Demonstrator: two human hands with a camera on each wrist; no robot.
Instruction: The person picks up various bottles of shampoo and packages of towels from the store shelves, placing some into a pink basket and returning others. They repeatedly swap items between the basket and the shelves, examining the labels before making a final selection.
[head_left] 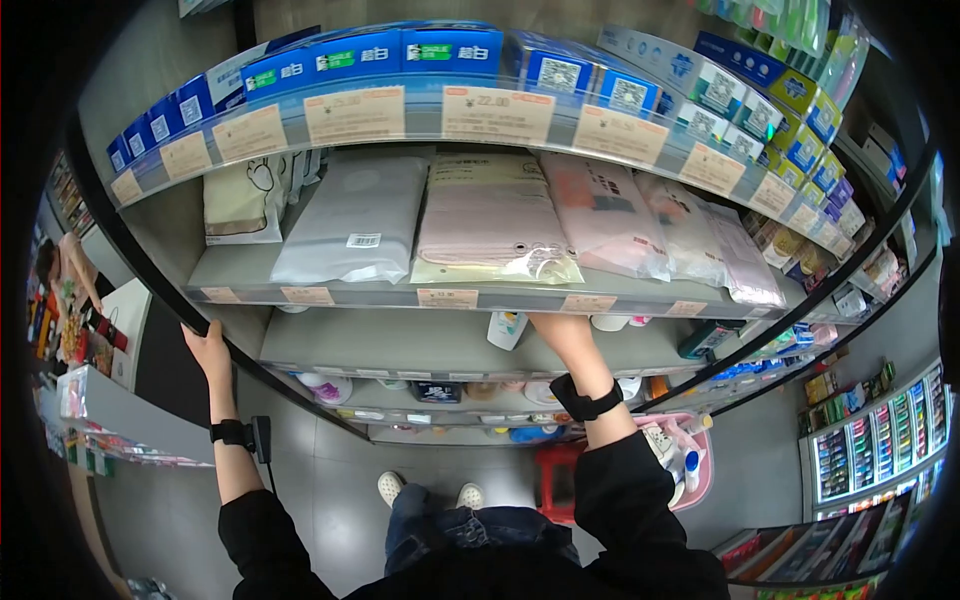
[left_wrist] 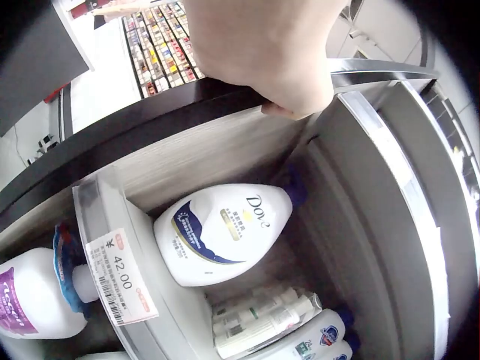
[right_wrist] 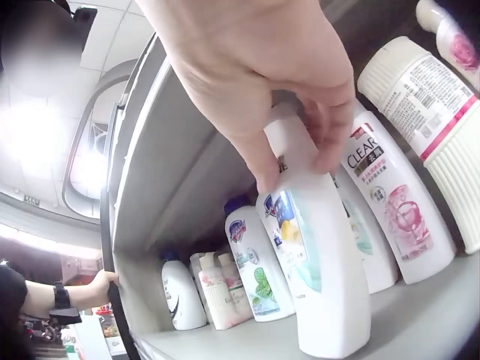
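Note:
In the right wrist view my right hand [right_wrist: 262,67] grips a white shampoo bottle [right_wrist: 326,262] near its top, thumb on one side and fingers on the other. The bottle tilts among others on the shelf, its front label showing blue and green print. From the head view, the right hand [head_left: 562,338] is partly hidden under the shelf above, beside a white bottle [head_left: 507,330]. At the left, my left hand [head_left: 209,352] holds the black upright frame [head_left: 150,272] of the shelving. A white Dove bottle [left_wrist: 225,232] lies below that hand in the left wrist view.
A pink Clear bottle [right_wrist: 401,202] and a ribbed cream bottle [right_wrist: 420,97] stand to the right; a mint-print bottle [right_wrist: 259,270] stands left. Packaged towels [head_left: 490,220] fill the shelf above. A pink basket [head_left: 705,470] with bottles sits by a red stool [head_left: 557,480].

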